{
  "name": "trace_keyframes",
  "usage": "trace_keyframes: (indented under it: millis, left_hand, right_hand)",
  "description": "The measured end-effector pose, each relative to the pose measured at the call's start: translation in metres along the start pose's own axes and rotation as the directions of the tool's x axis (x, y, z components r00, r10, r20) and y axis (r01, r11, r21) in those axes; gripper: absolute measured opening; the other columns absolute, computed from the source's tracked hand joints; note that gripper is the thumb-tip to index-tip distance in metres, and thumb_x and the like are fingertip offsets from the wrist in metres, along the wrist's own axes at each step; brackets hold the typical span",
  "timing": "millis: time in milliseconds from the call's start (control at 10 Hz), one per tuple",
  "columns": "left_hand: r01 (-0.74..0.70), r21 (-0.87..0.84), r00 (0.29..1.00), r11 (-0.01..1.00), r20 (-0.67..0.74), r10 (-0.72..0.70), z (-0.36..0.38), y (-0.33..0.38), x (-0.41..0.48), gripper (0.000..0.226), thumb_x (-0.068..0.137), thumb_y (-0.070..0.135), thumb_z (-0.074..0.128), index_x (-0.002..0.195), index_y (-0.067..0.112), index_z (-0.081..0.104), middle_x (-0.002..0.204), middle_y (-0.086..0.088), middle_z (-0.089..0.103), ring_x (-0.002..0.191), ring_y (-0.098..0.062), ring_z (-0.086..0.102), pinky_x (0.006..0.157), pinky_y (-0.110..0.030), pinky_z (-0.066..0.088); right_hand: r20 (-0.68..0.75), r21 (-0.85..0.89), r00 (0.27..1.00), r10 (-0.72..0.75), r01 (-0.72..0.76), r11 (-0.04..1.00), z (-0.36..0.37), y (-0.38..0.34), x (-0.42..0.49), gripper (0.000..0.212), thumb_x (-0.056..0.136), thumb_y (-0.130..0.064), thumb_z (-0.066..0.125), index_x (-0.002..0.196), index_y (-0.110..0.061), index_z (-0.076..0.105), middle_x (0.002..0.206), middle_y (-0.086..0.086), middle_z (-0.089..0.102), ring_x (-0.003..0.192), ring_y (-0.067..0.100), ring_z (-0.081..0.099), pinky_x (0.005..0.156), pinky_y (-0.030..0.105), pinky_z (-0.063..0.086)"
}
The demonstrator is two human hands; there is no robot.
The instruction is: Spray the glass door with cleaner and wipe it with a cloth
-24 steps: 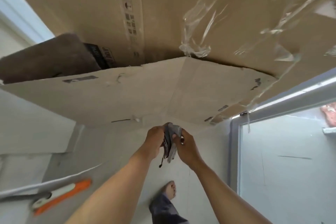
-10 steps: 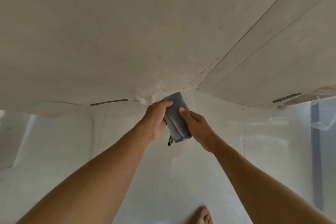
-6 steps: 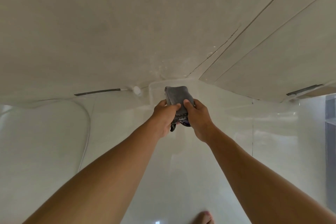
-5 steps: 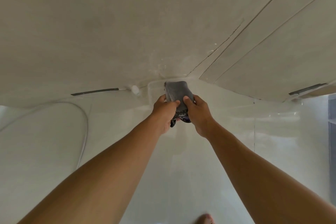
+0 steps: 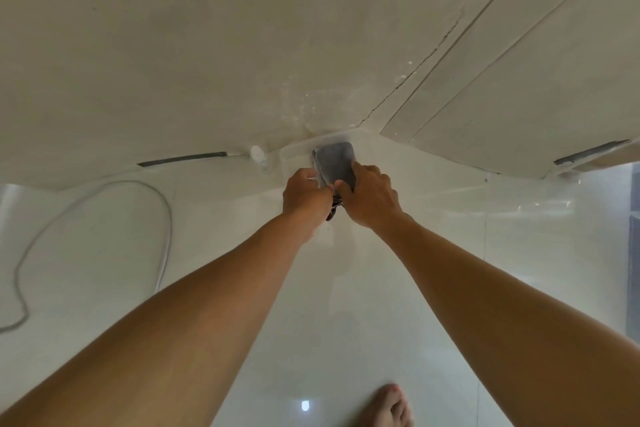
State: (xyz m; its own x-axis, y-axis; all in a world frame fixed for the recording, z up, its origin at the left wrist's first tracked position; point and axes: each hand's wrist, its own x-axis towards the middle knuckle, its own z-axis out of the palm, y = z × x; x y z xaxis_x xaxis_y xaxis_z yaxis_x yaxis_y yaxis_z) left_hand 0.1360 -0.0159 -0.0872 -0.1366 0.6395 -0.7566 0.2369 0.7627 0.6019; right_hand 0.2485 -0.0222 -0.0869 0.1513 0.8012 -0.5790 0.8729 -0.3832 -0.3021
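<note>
Looks like a home interior: glossy white floor tiles (image 5: 346, 322), bare foot (image 5: 391, 406), loose white cable (image 5: 168, 218), plain cream wall (image 5: 173, 45).

Soft, even, warm-tinted light here, no hard shadows. One small bright glint on the glossy floor (image 5: 311, 374), pale glare streaks over at the right. The cloth (image 5: 336, 161) reads fairly sharp; edges bow heavily, and the forearms (image 5: 207, 322) balloon, slightly soft.
</note>
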Motion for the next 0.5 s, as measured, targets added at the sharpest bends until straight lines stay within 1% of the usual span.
trace_keyframes:
  millis: [100,200,300,400,500]
  left_hand:
    - [-0.095,0.142,0.995,0.985,0.007,0.095,-0.014,0.008,-0.019,0.039,0.093,0.020,0.060,0.130,0.019,0.050,0.128,0.000,0.057,0.094,-0.014,0.054,0.063,-0.019,0.043]
    - [-0.186,0.325,0.983,0.927,0.066,0.174,-0.033,0.019,-0.049,0.036,0.096,0.024,0.056,0.131,0.019,0.050,0.132,-0.001,0.056,0.106,-0.016,0.054,0.079,-0.023,0.041]
    - [-0.288,0.522,0.958,0.803,0.161,0.239,-0.053,0.031,-0.082,0.039,0.098,0.028,0.053,0.135,0.018,0.047,0.137,-0.002,0.052,0.123,-0.022,0.051,0.093,-0.029,0.040]
    - [-0.372,0.656,0.926,0.657,0.215,0.309,-0.073,0.052,-0.121,0.039,0.099,0.028,0.049,0.136,0.018,0.046,0.141,-0.003,0.049,0.125,-0.025,0.049,0.105,-0.037,0.035]
    - [-0.419,0.729,0.895,0.542,0.231,0.381,-0.089,0.078,-0.154,0.035,0.100,0.026,0.047,0.133,0.016,0.048,0.141,-0.001,0.047,0.121,-0.025,0.051,0.103,-0.037,0.031]
  right_hand:
    - [0.012,-0.037,1.000,-0.021,0.022,0.999,-0.009,0.002,-0.020,0.056,0.102,-0.040,0.044,0.151,-0.016,0.031,0.148,0.010,0.040,0.133,0.031,0.037,0.106,0.046,0.032]
    - [0.028,-0.101,0.998,-0.057,0.060,0.993,-0.025,0.001,-0.049,0.048,0.102,-0.038,0.043,0.146,-0.017,0.039,0.145,0.009,0.045,0.131,0.030,0.040,0.105,0.045,0.031]
    - [0.035,-0.167,0.993,-0.116,0.121,0.979,-0.042,-0.001,-0.077,0.040,0.104,-0.037,0.039,0.139,-0.019,0.047,0.142,0.006,0.049,0.131,0.026,0.041,0.105,0.042,0.030]
    - [-0.013,-0.183,0.981,-0.191,0.186,0.965,-0.068,-0.007,-0.109,0.039,0.106,-0.035,0.033,0.137,-0.019,0.050,0.141,0.004,0.051,0.133,0.022,0.039,0.111,0.045,0.025]
    - [-0.014,-0.251,0.963,-0.270,0.258,0.933,-0.098,-0.013,-0.137,0.040,0.106,-0.032,0.032,0.139,-0.018,0.048,0.145,0.004,0.047,0.140,0.021,0.031,0.116,0.047,0.016]
